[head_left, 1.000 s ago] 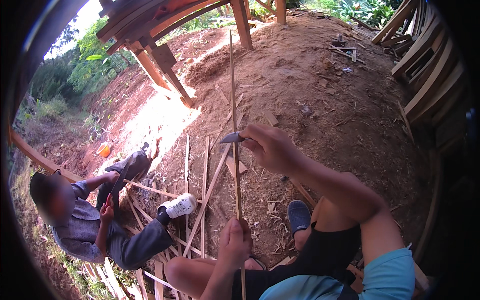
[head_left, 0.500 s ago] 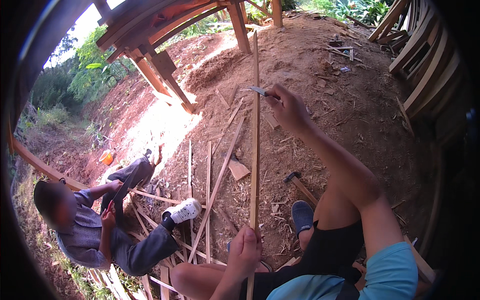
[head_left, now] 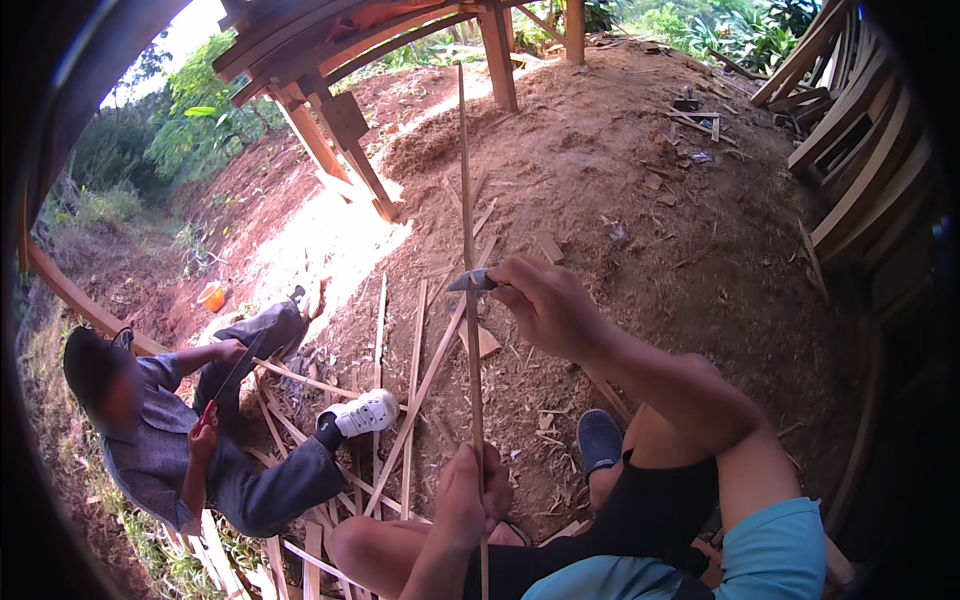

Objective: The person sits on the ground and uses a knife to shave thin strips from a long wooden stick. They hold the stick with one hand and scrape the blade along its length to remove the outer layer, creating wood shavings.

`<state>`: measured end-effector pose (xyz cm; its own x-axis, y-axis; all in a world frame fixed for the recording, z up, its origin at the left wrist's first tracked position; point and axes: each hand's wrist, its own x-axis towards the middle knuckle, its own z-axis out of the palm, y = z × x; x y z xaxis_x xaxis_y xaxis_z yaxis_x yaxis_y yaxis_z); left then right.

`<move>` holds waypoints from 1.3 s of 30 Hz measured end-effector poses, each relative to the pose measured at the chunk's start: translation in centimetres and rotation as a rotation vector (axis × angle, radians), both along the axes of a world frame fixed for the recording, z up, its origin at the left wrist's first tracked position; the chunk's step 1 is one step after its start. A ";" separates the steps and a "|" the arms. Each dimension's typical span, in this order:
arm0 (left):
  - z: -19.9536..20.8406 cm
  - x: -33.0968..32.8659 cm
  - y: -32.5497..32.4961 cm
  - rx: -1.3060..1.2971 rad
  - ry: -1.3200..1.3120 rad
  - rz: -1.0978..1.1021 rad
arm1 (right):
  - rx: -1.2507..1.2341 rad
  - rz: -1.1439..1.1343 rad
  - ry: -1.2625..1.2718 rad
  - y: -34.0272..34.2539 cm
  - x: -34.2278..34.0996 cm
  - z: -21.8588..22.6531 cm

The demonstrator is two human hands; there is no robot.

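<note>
We note left hand (head_left: 464, 497) closed round a slim wooden strip (head_left: 475, 380); right hand (head_left: 550, 308) gripping a knife (head_left: 470, 281), blade across the strip. Loose slats (head_left: 418, 345) litter the ground (head_left: 720, 330), leftward.

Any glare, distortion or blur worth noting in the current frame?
Head view: sunlit ground burns out near white; head view: timbers at right look bowed toward the dark rim; head view: left hand, right hand and knife sit in shade yet read clearly; head view: the co-worker's face is blurred.
</note>
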<state>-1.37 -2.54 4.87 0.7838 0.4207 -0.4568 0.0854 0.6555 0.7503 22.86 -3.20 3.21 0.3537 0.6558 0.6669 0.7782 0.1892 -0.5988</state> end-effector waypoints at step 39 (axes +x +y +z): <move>-3.3 -4.9 3.7 -0.456 -0.206 -0.060 | -0.248 -0.139 -0.019 8.0 1.1 -1.2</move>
<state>-6.28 1.21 1.53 0.8937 0.1655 -0.4170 0.0135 0.9191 0.3937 23.93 4.82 2.06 0.4410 0.7456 0.4995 0.7979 -0.0709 -0.5987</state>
